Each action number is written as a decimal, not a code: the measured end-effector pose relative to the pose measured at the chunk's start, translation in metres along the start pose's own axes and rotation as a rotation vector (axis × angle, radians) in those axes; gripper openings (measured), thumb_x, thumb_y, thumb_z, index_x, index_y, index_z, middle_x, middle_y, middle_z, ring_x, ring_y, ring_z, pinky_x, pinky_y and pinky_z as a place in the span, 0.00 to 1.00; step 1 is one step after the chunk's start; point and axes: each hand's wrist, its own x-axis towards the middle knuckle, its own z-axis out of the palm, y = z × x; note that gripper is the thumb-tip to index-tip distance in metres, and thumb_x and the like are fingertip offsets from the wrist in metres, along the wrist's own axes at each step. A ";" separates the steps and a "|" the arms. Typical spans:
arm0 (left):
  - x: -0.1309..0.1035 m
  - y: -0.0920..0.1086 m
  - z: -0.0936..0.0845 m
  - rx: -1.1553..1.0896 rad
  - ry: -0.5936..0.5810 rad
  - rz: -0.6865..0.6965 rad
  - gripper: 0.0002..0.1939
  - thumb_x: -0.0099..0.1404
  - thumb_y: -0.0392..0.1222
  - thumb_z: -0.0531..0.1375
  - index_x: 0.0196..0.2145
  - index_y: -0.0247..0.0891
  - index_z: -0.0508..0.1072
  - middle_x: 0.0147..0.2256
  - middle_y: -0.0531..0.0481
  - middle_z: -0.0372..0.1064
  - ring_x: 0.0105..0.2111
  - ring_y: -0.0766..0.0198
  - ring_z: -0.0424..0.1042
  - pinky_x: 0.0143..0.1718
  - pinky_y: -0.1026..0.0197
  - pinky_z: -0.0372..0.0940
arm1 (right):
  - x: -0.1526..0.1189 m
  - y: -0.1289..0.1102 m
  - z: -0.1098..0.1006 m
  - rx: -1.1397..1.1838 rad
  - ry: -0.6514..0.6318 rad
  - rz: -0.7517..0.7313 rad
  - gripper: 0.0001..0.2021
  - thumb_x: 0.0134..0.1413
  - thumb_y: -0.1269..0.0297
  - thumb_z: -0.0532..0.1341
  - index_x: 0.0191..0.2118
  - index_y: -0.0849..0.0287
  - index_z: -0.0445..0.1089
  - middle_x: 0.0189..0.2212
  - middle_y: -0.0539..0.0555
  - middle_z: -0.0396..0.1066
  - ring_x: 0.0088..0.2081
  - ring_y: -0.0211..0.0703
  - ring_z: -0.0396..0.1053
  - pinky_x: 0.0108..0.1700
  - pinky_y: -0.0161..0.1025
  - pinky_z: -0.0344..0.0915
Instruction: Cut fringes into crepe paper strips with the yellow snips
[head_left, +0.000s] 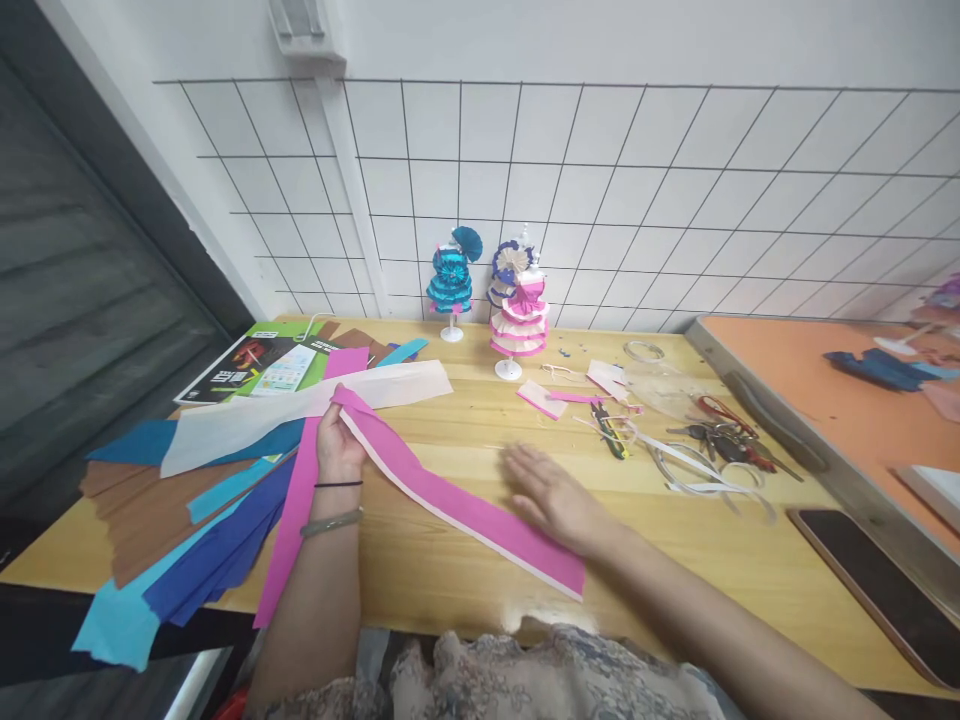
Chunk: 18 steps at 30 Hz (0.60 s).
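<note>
My left hand point(341, 440) is closed on the upper end of a pink crepe paper strip point(457, 490) with a white edge. From there the strip slants down across the table to the right. My right hand point(551, 490), slightly blurred, lies flat with its fingers stretched out, beside the strip's lower part. Under and left of my left hand are a second pink strip point(289, 540) and a white strip point(405, 385), laid across each other. Brown strips point(142, 510), dark blue strips point(225, 550) and a light blue strip point(124, 610) fan out at the left.
Against the tiled wall stand a teal paper dress point(451, 280) and a pink-and-white paper dress point(519, 325) on white stands. Pliers point(609, 430), keys point(720, 440) and wire coils point(682, 470) lie at the right. A phone point(877, 590) rests near the right edge. A booklet point(247, 365) is back left.
</note>
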 end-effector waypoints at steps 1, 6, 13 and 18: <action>0.001 0.000 -0.002 -0.003 0.012 0.009 0.07 0.60 0.30 0.53 0.31 0.34 0.71 0.23 0.55 0.71 0.27 0.71 0.72 0.40 0.68 0.65 | 0.012 -0.013 0.005 0.038 -0.042 -0.060 0.27 0.60 0.56 0.47 0.61 0.65 0.51 0.61 0.61 0.50 0.62 0.48 0.44 0.62 0.48 0.46; 0.007 0.000 -0.009 -0.029 0.085 0.042 0.07 0.59 0.29 0.54 0.32 0.34 0.71 0.27 0.53 0.73 0.30 0.69 0.73 0.43 0.65 0.65 | 0.039 -0.019 0.028 0.070 -0.095 0.016 0.30 0.59 0.51 0.45 0.61 0.67 0.53 0.60 0.64 0.49 0.62 0.50 0.46 0.61 0.50 0.46; 0.010 -0.003 -0.009 -0.023 0.038 0.068 0.07 0.57 0.29 0.55 0.33 0.33 0.72 0.27 0.52 0.73 0.30 0.68 0.72 0.42 0.65 0.65 | 0.011 0.031 -0.001 -0.209 0.151 0.541 0.27 0.58 0.58 0.47 0.54 0.78 0.60 0.54 0.74 0.58 0.58 0.61 0.51 0.58 0.55 0.48; 0.007 0.000 -0.009 -0.020 -0.063 -0.016 0.05 0.58 0.34 0.56 0.32 0.35 0.71 0.22 0.54 0.69 0.23 0.70 0.69 0.32 0.67 0.65 | 0.010 -0.015 -0.016 0.232 -0.006 0.389 0.23 0.57 0.57 0.49 0.53 0.66 0.62 0.48 0.64 0.67 0.48 0.49 0.65 0.51 0.44 0.59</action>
